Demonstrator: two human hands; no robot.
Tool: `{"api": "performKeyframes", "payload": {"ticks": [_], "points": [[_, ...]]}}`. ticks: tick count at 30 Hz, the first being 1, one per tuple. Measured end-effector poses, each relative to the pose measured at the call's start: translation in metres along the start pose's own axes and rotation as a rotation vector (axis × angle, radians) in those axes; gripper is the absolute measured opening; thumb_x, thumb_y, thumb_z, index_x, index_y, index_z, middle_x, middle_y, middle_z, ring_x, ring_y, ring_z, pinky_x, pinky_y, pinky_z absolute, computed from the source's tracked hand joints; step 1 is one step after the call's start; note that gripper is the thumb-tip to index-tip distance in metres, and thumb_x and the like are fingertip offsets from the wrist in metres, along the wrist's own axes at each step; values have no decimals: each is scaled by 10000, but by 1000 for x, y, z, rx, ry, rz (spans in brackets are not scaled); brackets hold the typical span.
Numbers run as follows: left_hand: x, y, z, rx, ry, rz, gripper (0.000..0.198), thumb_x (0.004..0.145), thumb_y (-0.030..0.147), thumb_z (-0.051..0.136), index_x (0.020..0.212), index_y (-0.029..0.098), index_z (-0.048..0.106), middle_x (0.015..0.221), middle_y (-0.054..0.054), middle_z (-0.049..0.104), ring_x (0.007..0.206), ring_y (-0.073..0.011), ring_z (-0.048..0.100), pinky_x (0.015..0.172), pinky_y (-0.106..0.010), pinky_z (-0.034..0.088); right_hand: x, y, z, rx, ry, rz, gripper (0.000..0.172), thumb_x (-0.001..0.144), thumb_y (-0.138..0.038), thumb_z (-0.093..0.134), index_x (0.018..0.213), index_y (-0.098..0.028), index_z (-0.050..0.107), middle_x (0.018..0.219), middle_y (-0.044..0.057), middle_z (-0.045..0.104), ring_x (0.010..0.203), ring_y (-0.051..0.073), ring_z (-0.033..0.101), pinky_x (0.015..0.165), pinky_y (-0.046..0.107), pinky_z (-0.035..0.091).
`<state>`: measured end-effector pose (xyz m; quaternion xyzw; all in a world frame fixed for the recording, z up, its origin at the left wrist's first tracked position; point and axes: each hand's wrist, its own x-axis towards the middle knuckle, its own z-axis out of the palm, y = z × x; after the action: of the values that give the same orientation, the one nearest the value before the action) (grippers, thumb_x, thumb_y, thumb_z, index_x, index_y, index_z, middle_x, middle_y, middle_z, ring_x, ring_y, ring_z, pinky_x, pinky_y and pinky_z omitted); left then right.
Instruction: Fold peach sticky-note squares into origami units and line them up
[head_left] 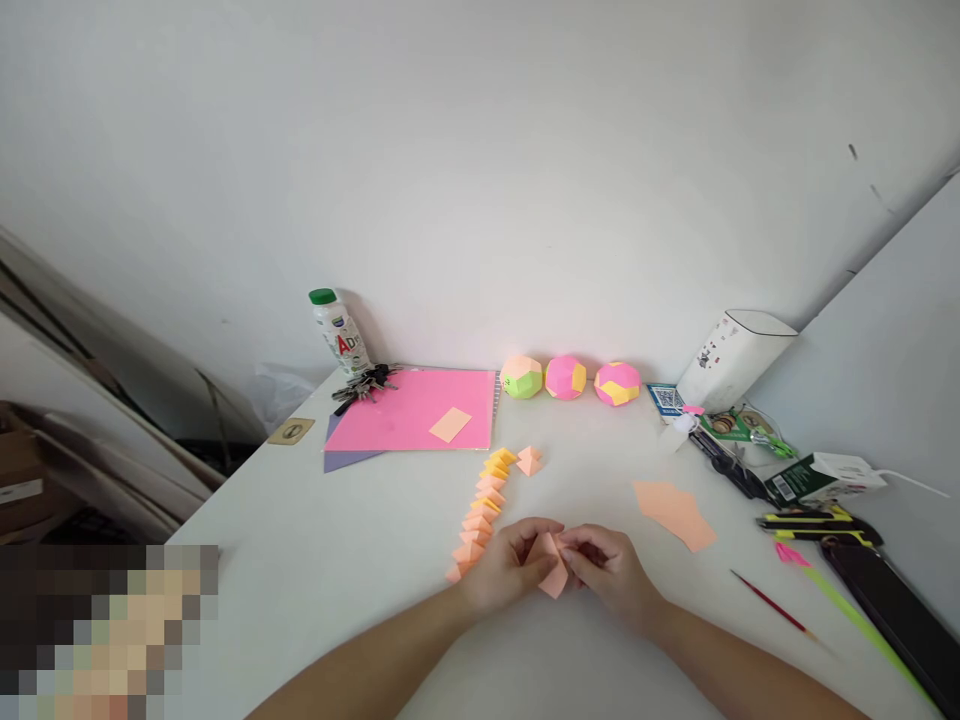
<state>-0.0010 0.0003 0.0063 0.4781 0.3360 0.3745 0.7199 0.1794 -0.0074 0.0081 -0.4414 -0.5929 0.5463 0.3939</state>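
Note:
A partly folded piece of peach paper (553,578) is held between both hands above the near middle of the table. My left hand (506,570) pinches its left side with thumb and fingers. My right hand (611,565) has its fingertips closed on the paper's right edge. Just beyond my left hand runs a row of folded paper units (480,505) in peach and yellow-orange. One separate peach unit (529,460) sits at the row's far end. To the right of my right hand lie several flat peach paper sheets (675,513), overlapping.
Along the wall stand three paper balls (565,378). At left are a pink sheet (412,410) bearing a peach slip, keys (365,385) and a bottle (339,330). On the right lie a thin brush (772,600), a cutter (821,525), a black case (892,620) and a white container (735,358).

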Motion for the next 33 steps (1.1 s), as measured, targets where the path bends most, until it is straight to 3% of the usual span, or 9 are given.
{"api": "performKeyframes", "payload": {"ticks": [13, 20, 24, 30, 33], "points": [[4, -4, -1, 30, 66, 46, 335, 714, 350, 706, 971, 174, 585, 616, 48, 523, 601, -111, 531, 617, -267, 431, -1, 0, 1, -126, 10, -67, 170, 845, -303, 569, 904, -177, 667, 636, 13, 623, 532, 141, 595, 510, 249, 491], [5, -9, -1, 14, 48, 115, 309, 756, 398, 657, 972, 190, 585, 551, 73, 401, 569, -108, 477, 681, -310, 452, -1, 5, 3, -257, 8, -135, 152, 817, -268, 591, 912, -164, 648, 690, 37, 645, 560, 143, 576, 507, 245, 472], [6, -11, -2, 229, 118, 184, 187, 774, 297, 632, 931, 197, 617, 670, 40, 410, 572, -90, 417, 582, -250, 412, 0, 4, 4, -303, 43, -175, 135, 824, -255, 566, 877, -165, 653, 680, 44, 653, 544, 146, 580, 505, 251, 475], [5, -8, -1, 481, 193, 233, 92, 778, 232, 602, 845, 177, 633, 978, -54, 458, 640, -88, 449, 519, -219, 378, 0, 0, 3, -316, 44, -221, 155, 834, -246, 540, 854, -162, 668, 613, 28, 627, 506, 136, 544, 482, 242, 449], [4, -6, -1, 456, 163, 205, 90, 789, 252, 593, 775, 163, 592, 881, -47, 520, 659, -108, 478, 533, -224, 383, 0, -1, 3, -313, 34, -197, 173, 842, -258, 531, 828, -159, 672, 577, 18, 601, 495, 132, 528, 470, 238, 434]]}}
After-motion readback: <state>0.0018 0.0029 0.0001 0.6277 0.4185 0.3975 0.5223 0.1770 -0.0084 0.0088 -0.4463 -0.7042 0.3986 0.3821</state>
